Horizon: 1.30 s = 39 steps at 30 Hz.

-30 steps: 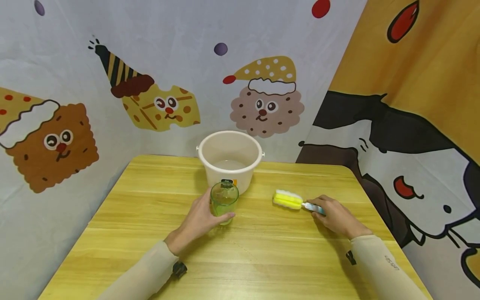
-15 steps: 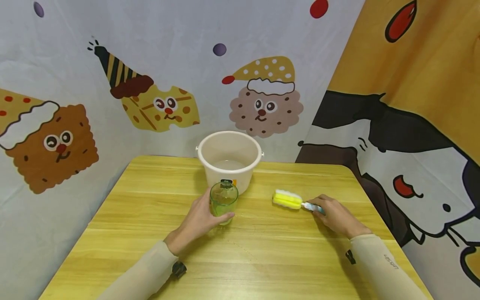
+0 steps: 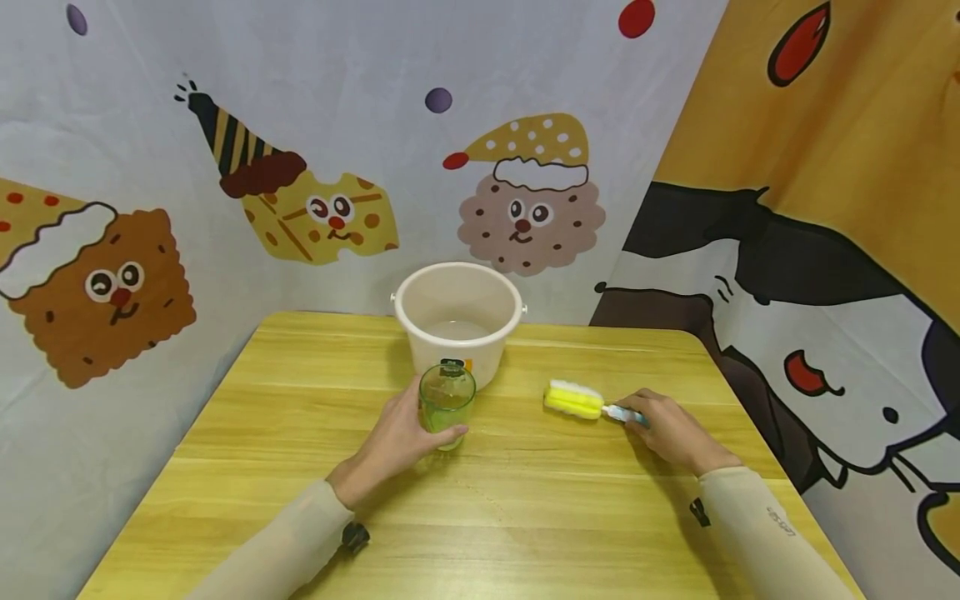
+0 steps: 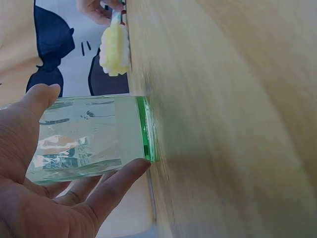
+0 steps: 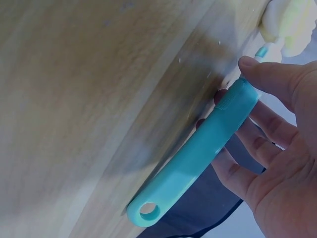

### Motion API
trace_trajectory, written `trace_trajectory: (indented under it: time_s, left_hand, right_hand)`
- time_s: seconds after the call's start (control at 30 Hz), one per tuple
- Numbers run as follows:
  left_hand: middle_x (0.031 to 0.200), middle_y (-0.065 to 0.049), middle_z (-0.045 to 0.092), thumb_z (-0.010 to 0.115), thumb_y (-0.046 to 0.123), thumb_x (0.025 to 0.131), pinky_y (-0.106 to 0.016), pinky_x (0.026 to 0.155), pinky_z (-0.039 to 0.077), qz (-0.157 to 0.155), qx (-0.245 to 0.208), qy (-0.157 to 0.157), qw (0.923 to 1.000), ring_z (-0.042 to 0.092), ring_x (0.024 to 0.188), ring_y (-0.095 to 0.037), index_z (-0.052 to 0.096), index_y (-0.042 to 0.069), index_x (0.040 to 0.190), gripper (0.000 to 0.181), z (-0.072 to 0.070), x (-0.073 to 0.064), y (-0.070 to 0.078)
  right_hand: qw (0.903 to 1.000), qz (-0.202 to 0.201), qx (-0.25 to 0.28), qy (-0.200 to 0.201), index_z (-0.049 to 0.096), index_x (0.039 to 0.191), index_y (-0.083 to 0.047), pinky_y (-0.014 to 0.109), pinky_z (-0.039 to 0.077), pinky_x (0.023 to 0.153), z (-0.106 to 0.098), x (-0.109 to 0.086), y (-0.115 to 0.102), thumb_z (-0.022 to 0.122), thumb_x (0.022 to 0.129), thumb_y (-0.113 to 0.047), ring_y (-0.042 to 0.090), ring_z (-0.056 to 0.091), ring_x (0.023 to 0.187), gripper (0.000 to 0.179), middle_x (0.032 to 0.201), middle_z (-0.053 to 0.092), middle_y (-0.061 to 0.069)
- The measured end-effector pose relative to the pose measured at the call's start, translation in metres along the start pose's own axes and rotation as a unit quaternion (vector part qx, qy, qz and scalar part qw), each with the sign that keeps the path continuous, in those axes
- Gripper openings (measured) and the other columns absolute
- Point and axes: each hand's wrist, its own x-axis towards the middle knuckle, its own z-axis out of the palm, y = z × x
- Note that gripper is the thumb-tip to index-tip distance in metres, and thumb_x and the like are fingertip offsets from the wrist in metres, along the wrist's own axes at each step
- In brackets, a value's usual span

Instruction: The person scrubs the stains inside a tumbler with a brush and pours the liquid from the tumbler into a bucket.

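Note:
My left hand [image 3: 397, 437] curves round a green-tinted glass [image 3: 447, 404] that stands upright in front of the bucket. In the left wrist view, the thumb lies on one side of the glass [image 4: 94, 139] and the fingers on the other, its base right at the tabletop. To the right, my right hand [image 3: 671, 429] holds the handle of a bottle brush [image 3: 573, 400] with a yellow and white sponge head. The right wrist view shows the turquoise brush handle [image 5: 193, 153] lying low along the table, thumb on one side near its neck and fingertips reaching under.
A cream bucket [image 3: 459, 279] with side knobs stands at the table's back edge, just behind the glass. The wooden table [image 3: 495, 517] meets a cartoon-printed cloth [image 3: 337, 75] at the back and sides. A few droplets lie near the brush.

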Motion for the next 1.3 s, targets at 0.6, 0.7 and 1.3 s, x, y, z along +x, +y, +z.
trace_trajectory:
  time_s: [0.6,0.7,1.3]
  left_hand:
    - [0.160,-0.013,0.073,0.105,0.038,0.089,-0.058,0.122,0.062,-0.001,0.002,-0.006,1.0000,0.073,0.146,-0.035,0.043,0.016,0.176,0.110,-0.001,0.001,-0.001]
    - [0.160,-0.013,0.073,0.105,0.040,0.089,-0.059,0.122,0.062,0.000,0.001,-0.007,1.0000,0.073,0.146,-0.035,0.042,0.016,0.176,0.110,-0.001,0.001,0.000]
    - [0.159,-0.015,0.073,0.105,0.039,0.090,-0.060,0.122,0.062,-0.010,0.001,-0.009,0.9999,0.073,0.145,-0.037,0.042,0.013,0.176,0.109,0.001,0.001,0.000]
  right_hand:
    - [0.9999,0.002,0.011,0.008,0.083,0.132,-0.010,0.049,0.070,0.090,0.000,-0.001,0.001,0.084,0.105,-0.002,0.029,0.081,0.109,0.028,0.124,0.082,0.008]
    - [0.9999,-0.001,0.009,0.009,0.083,0.131,-0.010,0.046,0.069,0.087,0.000,-0.001,0.000,0.085,0.105,-0.002,0.026,0.080,0.106,0.028,0.122,0.081,0.006]
    - [0.9994,0.013,0.030,0.014,0.084,0.118,-0.015,0.044,0.066,0.083,0.001,-0.001,0.003,0.084,0.104,0.000,0.019,0.077,0.099,0.021,0.112,0.083,0.003]
